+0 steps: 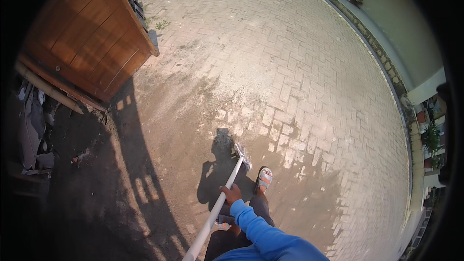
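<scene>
My right hand (231,193), at the end of a blue sleeve, is wrapped round the long white handle (214,216) of a tool. The handle runs from the lower edge up to a narrow greyish crosswise head (242,156), which appears to rest on the ground. Whether that head is a broom, a rake or a scraper, I cannot make out. Brown soil (193,164) lies around it, over the edge of the paving bricks. My left hand is out of view. A sandalled foot (264,179) of mine stands just right of the tool's head.
Pale herringbone paving (319,67) stretches ahead and right, up to a curb and wall (401,43). A brown wooden panel (92,34) stands at the far left, near a pole (48,88) and broken debris (33,125). Potted plants (430,137) are at the right rim.
</scene>
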Demonstrator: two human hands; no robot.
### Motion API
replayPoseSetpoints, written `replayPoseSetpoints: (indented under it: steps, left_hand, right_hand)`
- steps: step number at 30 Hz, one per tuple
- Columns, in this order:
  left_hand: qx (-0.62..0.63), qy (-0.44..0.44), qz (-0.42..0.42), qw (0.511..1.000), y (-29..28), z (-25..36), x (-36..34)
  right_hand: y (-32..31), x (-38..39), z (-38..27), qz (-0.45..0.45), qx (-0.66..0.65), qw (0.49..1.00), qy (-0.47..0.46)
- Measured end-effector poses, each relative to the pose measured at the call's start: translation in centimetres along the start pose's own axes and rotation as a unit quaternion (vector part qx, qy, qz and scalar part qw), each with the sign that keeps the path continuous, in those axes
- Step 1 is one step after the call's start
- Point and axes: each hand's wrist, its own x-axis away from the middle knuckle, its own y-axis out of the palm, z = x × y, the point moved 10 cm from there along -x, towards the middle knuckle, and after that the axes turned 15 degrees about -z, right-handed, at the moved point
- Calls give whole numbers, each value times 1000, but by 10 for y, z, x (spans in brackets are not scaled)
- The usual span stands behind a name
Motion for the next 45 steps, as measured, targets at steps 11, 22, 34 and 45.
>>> replayPoseSetpoints:
  steps: [11,22,34,45]
  left_hand:
    - [-16,-95,-107,990,155,-204,-251]
    - [-157,-154,37,975,69,-37,-304]
    - [12,-86,-14,996,82,-156,-253]
    - [-137,-108,-10,985,-18,-32,-166]
  right_hand:
    - [-310,-260,-121,82,15,988,128]
    - [51,-134,-82,-337,-35,888,310]
    - [-191,-214,-110,12,73,986,151]
    - [124,-96,28,-257,-13,918,301]
